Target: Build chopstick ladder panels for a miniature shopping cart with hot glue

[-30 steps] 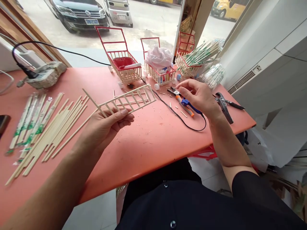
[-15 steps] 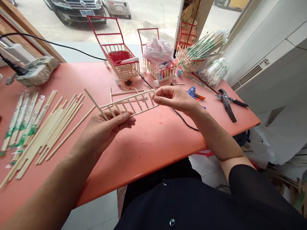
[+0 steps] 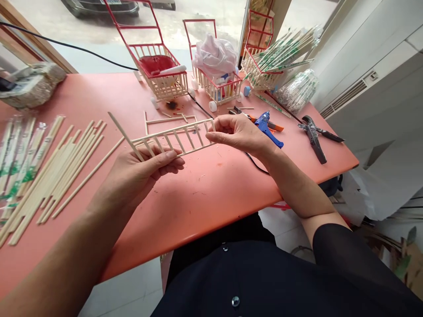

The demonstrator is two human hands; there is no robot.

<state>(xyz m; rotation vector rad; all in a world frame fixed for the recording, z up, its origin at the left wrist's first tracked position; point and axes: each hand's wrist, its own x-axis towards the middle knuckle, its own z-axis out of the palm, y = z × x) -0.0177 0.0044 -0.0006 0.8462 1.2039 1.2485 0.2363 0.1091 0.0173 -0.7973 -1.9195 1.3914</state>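
Note:
A small ladder-like frame of wooden sticks (image 3: 178, 138) is held up over the pink table (image 3: 198, 193). My left hand (image 3: 142, 169) grips its left end, thumb on top and fingers underneath. My right hand (image 3: 236, 132) pinches the frame's right end with fingers closed on it. A long stick pokes out from the frame toward the upper left. A second flat stick frame (image 3: 165, 119) lies on the table just behind.
Loose chopsticks (image 3: 62, 163) and wrapped ones (image 3: 16, 154) lie at left. Three small stick carts (image 3: 165, 83) stand at the back. A blue glue gun (image 3: 267, 125) with black cord and black pliers (image 3: 313, 136) lie at right, near the table edge.
My right hand left the glue gun area and moved left to pinch the right end of the frame. The camera tilted down a little. My left hand kept its grip.

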